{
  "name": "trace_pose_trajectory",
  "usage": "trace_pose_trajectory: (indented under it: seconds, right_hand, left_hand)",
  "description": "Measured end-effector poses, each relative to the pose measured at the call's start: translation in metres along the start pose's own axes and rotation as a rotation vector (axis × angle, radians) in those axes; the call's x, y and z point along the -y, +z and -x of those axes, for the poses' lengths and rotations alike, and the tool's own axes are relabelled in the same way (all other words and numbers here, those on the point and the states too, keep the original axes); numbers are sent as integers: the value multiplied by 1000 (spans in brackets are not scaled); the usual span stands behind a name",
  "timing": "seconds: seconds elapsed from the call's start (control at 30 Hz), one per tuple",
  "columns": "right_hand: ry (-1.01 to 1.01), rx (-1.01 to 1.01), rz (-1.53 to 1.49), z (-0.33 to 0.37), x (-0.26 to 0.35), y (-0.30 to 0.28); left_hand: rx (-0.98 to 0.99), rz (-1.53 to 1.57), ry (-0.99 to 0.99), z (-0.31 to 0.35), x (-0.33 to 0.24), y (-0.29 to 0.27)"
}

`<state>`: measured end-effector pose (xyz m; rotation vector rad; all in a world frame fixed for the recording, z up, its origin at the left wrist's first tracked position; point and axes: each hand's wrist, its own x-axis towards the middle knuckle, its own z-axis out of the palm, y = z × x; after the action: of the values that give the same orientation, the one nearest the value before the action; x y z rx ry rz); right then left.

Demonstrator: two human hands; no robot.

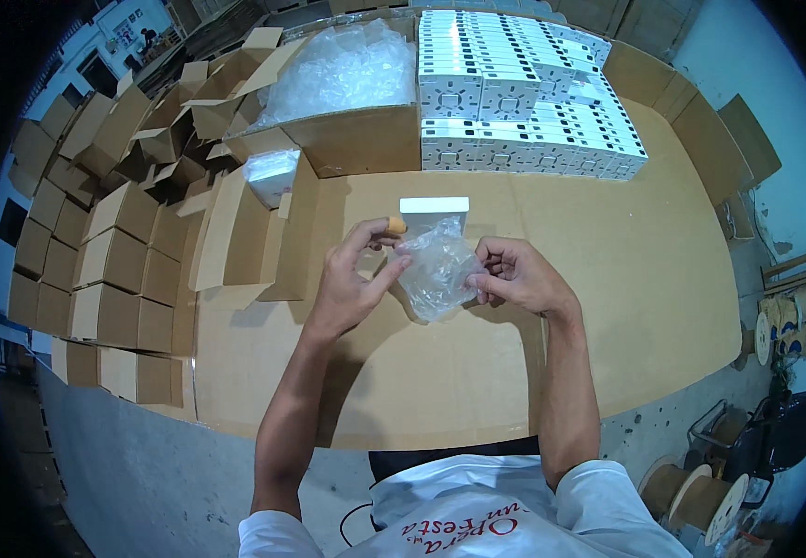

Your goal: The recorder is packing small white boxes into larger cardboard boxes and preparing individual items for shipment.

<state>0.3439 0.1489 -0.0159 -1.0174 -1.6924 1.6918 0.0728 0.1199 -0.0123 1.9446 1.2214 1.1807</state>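
Note:
A crumpled clear plastic bag (440,272) is spread between my hands, just above the cardboard surface. My right hand (524,277) pinches its right edge between thumb and fingers. On the other side, my left hand (352,284) has its thumb on the bag's left edge, fingers curled near it. An orange cover wraps a fingertip of that hand. Directly behind the bag is a white flat-faced box-like piece (435,208), its lower part hidden by the plastic.
Stacked white switch-plate-like units (477,93) fill the back. Left of them, a large carton (366,149) holds clear plastic bags. An open small carton (236,232) with a white packet (271,175) lies at left, beside stacked brown boxes (110,260). Cable spools (710,502) stand on the floor at right.

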Motion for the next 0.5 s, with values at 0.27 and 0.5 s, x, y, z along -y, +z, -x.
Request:
trace_pose_trajectory:
  seconds: [0.27,0.5]
  right_hand:
    - [-33,95,244,-3,-10,-6]
    - [-384,-167,-5,-5,8,-3]
  left_hand:
    - [30,478,-96,1,19,7]
    - [131,446,-72,-2,15,8]
